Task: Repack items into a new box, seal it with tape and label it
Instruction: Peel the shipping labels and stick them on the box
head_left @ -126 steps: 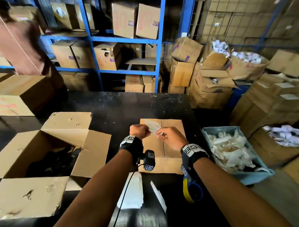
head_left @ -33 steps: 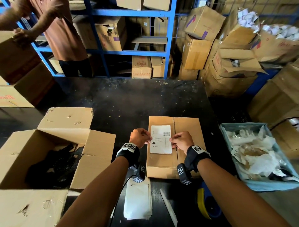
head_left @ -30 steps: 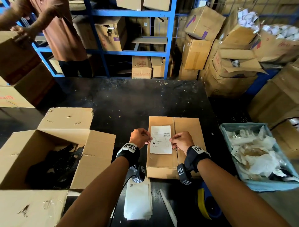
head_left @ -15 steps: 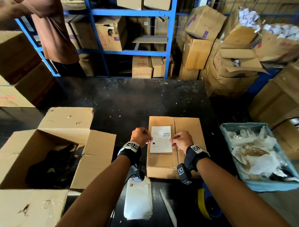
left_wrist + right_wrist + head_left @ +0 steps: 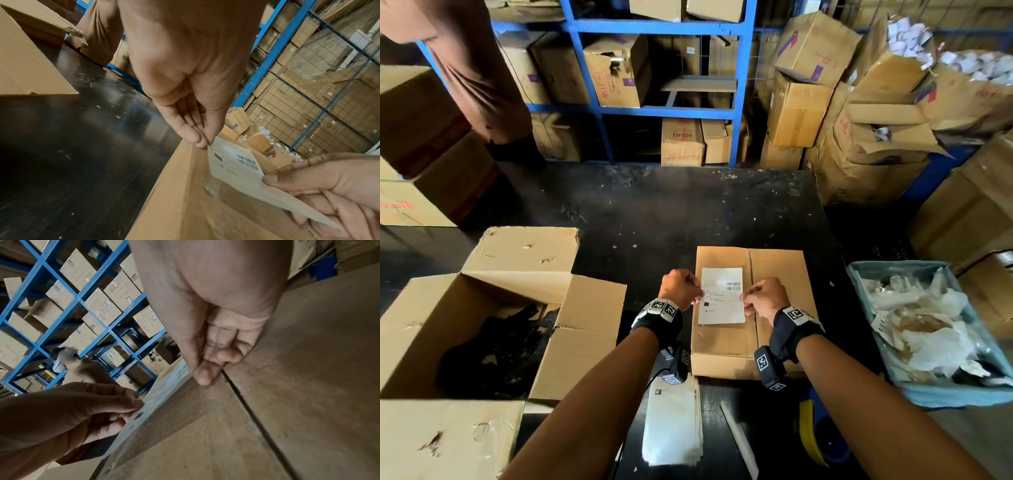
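Landmark: the closed box (image 5: 750, 308), a brown cardboard carton lying flat on the black worktop (image 5: 671, 212) straight ahead of the person, its two top flaps meeting along a lengthwise seam
Label: a white paper label (image 5: 722, 296) with a barcode and small print, over the left flap of the closed box, just left of the seam; in the wrist views it is stretched between the hands, its edges lifted a little off the cardboard, so whether any part already touches the flap cannot be told
Left hand (image 5: 680, 286): fingers and thumb drawn together, pinching the label's left edge over the left side of the closed box
Right hand (image 5: 763, 297): thumb and curled fingers nipping the label's right edge, close to the seam of the closed box
Open box (image 5: 465, 308): a bigger carton left of the closed box, flaps spread wide, something dark inside
Backing sheets (image 5: 673, 425): a small white stack on the worktop, nearer the person than the closed box, under the left forearm
Paper strip (image 5: 738, 435): a narrow white strip lying near the sheets, on the person's side of the closed box
Tape dispenser (image 5: 815, 435): blue and yellow, partly hidden below the right forearm, nearer than the closed box
Bin (image 5: 859, 284): a pale blue tub right of the closed box, full of crumpled white paper
Shelving (image 5: 654, 109): a blue rack of cartons beyond the closed box, past the far edge of the worktop
Other person (image 5: 469, 68): a brown garment, beyond the closed box to the left
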Action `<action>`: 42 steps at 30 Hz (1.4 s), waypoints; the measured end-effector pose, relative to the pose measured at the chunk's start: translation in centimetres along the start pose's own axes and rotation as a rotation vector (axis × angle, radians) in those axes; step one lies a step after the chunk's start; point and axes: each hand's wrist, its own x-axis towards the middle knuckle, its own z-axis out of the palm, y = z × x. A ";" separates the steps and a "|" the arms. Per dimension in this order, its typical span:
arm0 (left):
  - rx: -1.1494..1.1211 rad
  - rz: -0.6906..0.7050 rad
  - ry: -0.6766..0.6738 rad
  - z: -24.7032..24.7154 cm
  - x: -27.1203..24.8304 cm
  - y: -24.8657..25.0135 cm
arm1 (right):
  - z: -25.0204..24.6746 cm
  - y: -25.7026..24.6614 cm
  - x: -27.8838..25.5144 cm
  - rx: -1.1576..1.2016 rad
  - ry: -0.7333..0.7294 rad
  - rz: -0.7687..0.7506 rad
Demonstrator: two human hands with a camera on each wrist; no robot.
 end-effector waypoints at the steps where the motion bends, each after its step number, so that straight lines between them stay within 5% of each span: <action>1: 0.000 0.002 0.001 0.0 0.0 -0.1 | 0.0 0.1 0.0 0.003 0.001 -0.002; 11: -0.054 0.127 0.063 -0.4 0.2 -0.3 | -0.7 -0.1 -0.2 0.103 -0.049 -0.005; 18: -0.070 0.414 0.030 -3.1 0.7 3.1 | -2.7 -0.8 -1.1 0.215 -0.053 0.011; 23: 0.178 0.630 -0.183 -6.8 1.1 8.9 | -5.1 -3.6 -0.5 -0.112 0.224 -0.412; 27: 0.367 0.721 -0.277 -7.9 0.5 12.1 | -6.0 -7.4 -0.9 -0.416 0.114 -0.755; 30: 0.434 0.743 -0.322 -8.1 -0.1 13.2 | -5.8 -9.2 -0.9 -0.675 0.035 -0.800; 34: 0.433 0.746 -0.315 -8.3 -0.5 13.2 | -5.8 -10.1 -0.8 -0.720 0.016 -0.833; 38: 0.256 0.675 -0.321 -8.4 -0.3 12.3 | -5.8 -10.0 -0.7 -0.601 0.007 -0.802; 42: 0.097 0.581 -0.133 -8.7 0.5 10.3 | -6.6 -9.6 -0.5 -0.342 -0.032 -0.720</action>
